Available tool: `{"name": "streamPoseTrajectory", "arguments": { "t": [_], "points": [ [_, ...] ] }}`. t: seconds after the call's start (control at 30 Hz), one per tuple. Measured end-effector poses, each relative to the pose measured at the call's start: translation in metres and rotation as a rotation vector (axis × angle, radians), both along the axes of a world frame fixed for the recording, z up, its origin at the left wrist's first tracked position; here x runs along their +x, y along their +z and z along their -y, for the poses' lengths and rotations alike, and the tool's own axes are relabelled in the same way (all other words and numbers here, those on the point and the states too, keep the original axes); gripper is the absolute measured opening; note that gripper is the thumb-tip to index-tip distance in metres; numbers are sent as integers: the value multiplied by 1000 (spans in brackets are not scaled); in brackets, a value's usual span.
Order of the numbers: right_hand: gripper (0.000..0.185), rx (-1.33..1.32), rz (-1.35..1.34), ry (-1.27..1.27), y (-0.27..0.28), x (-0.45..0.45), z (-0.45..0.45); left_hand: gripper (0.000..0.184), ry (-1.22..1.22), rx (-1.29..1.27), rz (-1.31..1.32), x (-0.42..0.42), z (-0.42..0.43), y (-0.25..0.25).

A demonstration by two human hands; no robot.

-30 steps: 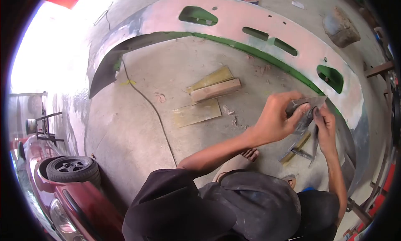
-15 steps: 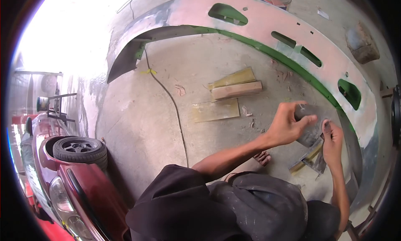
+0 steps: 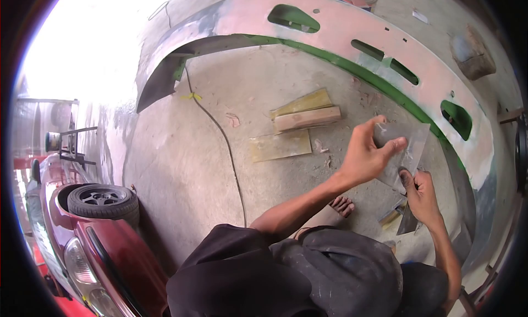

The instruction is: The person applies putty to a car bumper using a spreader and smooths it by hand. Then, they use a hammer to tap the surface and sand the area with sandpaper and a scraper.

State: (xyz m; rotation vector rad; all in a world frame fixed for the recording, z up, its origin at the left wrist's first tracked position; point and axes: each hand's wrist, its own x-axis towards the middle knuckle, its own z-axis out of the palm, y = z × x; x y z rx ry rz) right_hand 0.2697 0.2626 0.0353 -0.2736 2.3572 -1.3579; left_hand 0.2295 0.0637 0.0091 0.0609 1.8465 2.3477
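Note:
My left hand [image 3: 366,155] grips a grey, translucent flat sheet [image 3: 410,144] by its left edge, thumb on top. At the sheet's lower edge, the dark-stained thumb of my right hand [image 3: 422,199] touches it. Below my right hand a dark, pointed flat blade [image 3: 407,221] sticks out, pinched in its fingers. Just beyond both hands curves a long bumper [image 3: 341,23], pink and grey on its face and green along its inner edge.
On the floor lie a wooden block [image 3: 308,119], a yellowish sheet [image 3: 280,145] and a cable [image 3: 228,146]. A wheel [image 3: 103,200] rests by a red car part [image 3: 124,251] at left. A stump-like object [image 3: 472,53] stands at upper right.
The flat sheet has turned its broad face more to view. My right hand has shifted left and under it, while the dark blade has swung downward.

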Motion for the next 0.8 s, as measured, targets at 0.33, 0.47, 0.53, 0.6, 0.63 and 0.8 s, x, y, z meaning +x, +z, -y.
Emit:
{"name": "streamPoseTrajectory", "arguments": {
  "t": [0.33, 0.47, 0.53, 0.6, 0.63, 0.8],
  "points": [
    [30, -55, 70, -22, 7, 8, 3, 23, 323, 136, 47, -22, 53, 3],
    [25, -89, 83, -8, -1, 4, 8, 24, 165, -108, 5, 5, 26, 9],
    [26, 4, 25, -2, 0, 0, 7, 21, 199, -272, 32, 6, 14, 5],
    [29, -42, 92, -64, 1, -5, 1, 18, 105, -49, 200, 2, 18, 7],
    [32, -32, 69, -87, 1, -6, -4, 19, 173, 68, 118, 2, 11, -1],
    [48, -197, 85, -231, -6, -6, -15, 27, 403, 212, 170, 9, 0, -12]
  ]
}}
